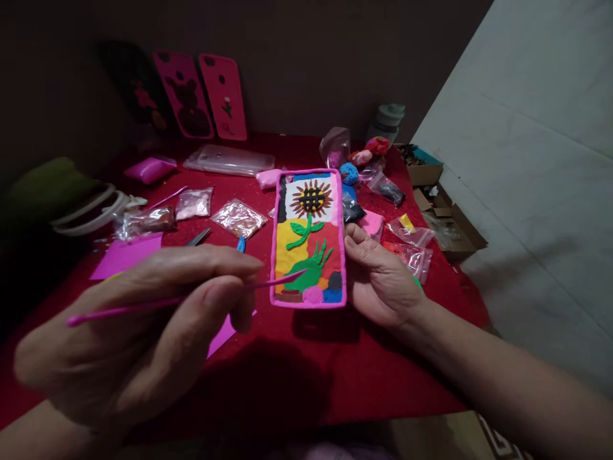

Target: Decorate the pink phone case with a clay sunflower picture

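My left hand pinches a thin pink clay modelling tool between thumb and fingers. The tool's pointed tip lies over the green clay patch low on a phone case; whether it touches cannot be told. My right hand grips the case by its right edge and holds it upright above the table. Clay covers the case: a pink rim, patches of several colours, and a sunflower with a yellow and black centre, brown petals and a green stem.
Decorated phone cases lean on the back wall. A clear case, clay packets, pink sheets and scissors lie on the red cloth. Clay lumps and a bottle stand behind. Cardboard boxes are at right.
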{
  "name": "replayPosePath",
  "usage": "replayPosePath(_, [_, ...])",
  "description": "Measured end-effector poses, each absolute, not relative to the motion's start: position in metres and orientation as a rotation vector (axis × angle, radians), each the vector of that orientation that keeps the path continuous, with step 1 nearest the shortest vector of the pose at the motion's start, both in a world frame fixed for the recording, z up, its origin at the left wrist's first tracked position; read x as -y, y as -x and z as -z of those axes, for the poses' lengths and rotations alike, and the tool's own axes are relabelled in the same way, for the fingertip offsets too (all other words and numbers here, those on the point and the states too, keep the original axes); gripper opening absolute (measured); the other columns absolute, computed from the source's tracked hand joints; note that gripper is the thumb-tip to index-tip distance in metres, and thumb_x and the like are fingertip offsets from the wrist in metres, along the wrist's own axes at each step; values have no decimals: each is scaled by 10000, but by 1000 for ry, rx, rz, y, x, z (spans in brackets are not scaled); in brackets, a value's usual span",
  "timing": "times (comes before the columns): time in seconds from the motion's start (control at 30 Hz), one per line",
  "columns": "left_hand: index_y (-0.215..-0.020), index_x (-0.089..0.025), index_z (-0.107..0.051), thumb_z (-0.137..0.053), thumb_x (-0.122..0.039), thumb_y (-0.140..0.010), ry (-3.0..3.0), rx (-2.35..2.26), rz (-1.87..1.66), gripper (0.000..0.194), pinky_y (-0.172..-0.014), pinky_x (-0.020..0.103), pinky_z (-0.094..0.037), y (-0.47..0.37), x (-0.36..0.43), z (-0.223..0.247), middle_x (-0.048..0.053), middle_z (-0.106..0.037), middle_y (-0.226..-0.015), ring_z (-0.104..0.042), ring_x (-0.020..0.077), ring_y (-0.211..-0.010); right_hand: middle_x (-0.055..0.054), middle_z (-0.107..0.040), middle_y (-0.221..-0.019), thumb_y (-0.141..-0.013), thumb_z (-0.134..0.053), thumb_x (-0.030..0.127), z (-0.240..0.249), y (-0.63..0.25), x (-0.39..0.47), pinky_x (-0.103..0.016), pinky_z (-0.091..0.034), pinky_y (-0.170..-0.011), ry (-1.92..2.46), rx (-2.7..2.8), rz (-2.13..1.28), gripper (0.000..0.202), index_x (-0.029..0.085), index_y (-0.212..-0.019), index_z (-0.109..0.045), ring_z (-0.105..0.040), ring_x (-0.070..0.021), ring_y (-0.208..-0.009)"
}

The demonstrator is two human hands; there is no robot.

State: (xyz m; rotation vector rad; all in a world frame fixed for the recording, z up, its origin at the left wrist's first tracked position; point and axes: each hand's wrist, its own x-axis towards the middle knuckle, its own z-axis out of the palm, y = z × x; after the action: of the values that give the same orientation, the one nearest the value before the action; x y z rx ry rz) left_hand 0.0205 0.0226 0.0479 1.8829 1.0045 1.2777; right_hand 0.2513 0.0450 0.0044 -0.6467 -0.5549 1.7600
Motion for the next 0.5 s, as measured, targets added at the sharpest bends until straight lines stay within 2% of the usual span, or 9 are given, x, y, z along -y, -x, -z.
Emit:
replayPosePath(0.1, [-1126, -276, -717, -526, -190, -970, -2177, -902, -1177, 261, -540, 182, -549, -25, -22, -49, -6, -702, -733, -672, 115, -639, 20, -758, -913, -814, -703, 150, -5, -251, -45, -306, -578, -923, 638, 567, -1768, 123, 228, -818, -608, -723, -137, -907])
replayPosePath(0.2, [-1106, -278, -691, -516, -220, -974, -2374, -871, -1136, 227, -526, 146, -540, -27, -24, -50, -15, -713, -782, -672, 89, -624, 20, -758, -888, -823, -695, 148, -5, -251, -44, -330, -587, -920, 627, 577, -1778, 106, 225, -836, -624, -724, -142, -860])
replayPosePath(0.37, [-1074, -273, -646, -483, -203, -995, -2537, -878, -1091, 193, -651, 78, -521, -32, -24, -54, -61, -702, -791, -678, 27, -660, 13, -744, -866, -816, -707, 145, -4, -251, -44, -317, -593, -884, 636, 567, -1782, 105, 218, -868, -653, -698, -134, -795])
replayPosePath(0.5, [-1000, -276, -623, -477, -209, -999, -2509, -953, -1062, 161, -588, 88, -492, -36, -21, -54, -95, -671, -707, -650, 14, -587, -2, -742, -905, -824, -688, 138, -5, -250, -43, -286, -593, -831, 631, 571, -1781, 99, 212, -885, -667, -681, -131, -788])
